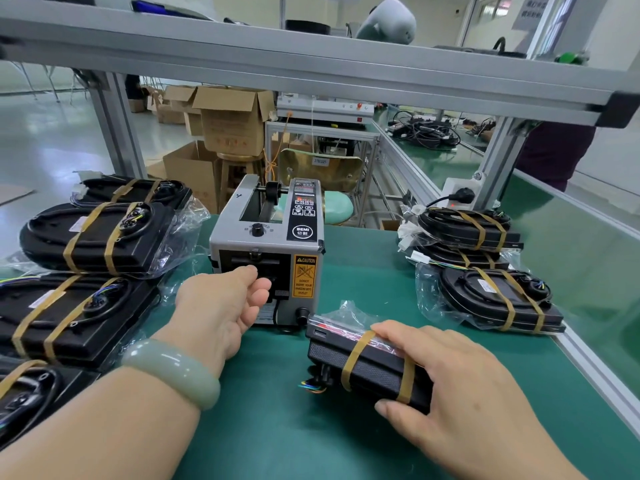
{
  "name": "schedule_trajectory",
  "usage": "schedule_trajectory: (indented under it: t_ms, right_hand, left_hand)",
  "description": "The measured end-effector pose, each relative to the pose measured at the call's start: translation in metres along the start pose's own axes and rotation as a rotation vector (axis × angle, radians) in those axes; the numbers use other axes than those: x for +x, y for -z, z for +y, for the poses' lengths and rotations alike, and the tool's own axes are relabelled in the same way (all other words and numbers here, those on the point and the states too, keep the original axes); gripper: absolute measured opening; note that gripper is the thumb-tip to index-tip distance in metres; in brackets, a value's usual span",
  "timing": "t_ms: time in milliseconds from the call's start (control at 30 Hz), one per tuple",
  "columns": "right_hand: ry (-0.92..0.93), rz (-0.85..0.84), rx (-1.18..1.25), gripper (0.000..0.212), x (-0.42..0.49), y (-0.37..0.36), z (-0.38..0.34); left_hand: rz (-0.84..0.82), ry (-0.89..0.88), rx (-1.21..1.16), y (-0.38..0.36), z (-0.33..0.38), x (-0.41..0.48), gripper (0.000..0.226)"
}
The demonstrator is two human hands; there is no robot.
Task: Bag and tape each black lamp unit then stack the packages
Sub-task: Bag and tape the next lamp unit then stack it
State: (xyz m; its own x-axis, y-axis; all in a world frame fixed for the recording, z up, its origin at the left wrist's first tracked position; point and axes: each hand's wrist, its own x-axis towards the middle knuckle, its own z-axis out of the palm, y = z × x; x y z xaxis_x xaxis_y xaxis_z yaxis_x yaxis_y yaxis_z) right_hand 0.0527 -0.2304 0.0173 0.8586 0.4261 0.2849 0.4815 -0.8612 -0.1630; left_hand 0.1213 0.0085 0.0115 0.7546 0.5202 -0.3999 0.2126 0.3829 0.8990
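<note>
the left hand (pixel 221 306) reaches to the outlet of the tape dispenser (pixel 266 244), which stands mid-surface toward the far edge; its fingers are curled at the slot, but whether the grip has hold of a strip cannot be told; the right hand (pixel 450 372) holds a bagged lamp unit (pixel 367 362) standing on edge on the green surface (pixel 277 438), just in front of the dispenser; the fingers lie over its top and the thumb presses its near face, so this grip is closed around the unit; two tan tape bands (pixel 356 358) already wrap it, while the loose end of the bag juts out untaped at its far end; finished packages (pixel 97 237) lie stacked along the left edge, and a second stack (pixel 491 296) sits near the right edge, each package bagged and double-banded; judged from this, the task is well advanced; the unit in hand appears to need one more strip and then stacking; no unbagged units are in view, so how many remain cannot be told.
</note>
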Motion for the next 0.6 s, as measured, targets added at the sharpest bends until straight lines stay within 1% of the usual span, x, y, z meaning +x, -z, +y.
schedule_trajectory:
  t_ms: [133,267,367,433,500,567,600]
  right_hand:
    - [0.004,0.065,-0.050,0.070,-0.001,-0.001,-0.002]
    - [0.013,0.094,-0.069,0.069,-0.001,-0.002,-0.003]
    - [0.013,0.115,-0.077,0.070,-0.002,-0.003,-0.004]
    - [0.008,0.130,-0.082,0.071,-0.001,-0.004,-0.004]
    - [0.003,0.145,-0.085,0.074,-0.001,-0.005,-0.005]
    - [-0.003,0.154,-0.085,0.075,-0.001,-0.007,-0.006]
    - [-0.007,0.155,-0.089,0.075,0.000,-0.007,-0.007]
  left_hand:
    - [0.087,-0.037,0.018,-0.003,-0.005,0.006,0.009]
    - [0.159,-0.082,0.045,-0.008,-0.007,0.009,0.007]
    - [0.160,-0.066,0.045,-0.007,-0.007,0.003,0.010]
    - [0.085,-0.040,0.022,-0.002,-0.007,-0.010,0.012]
    - [-0.055,-0.039,0.008,0.008,-0.008,-0.029,0.016]
    - [-0.207,-0.082,0.046,0.017,-0.014,-0.050,0.015]
    - [-0.252,-0.122,0.077,0.020,-0.019,-0.060,0.015]
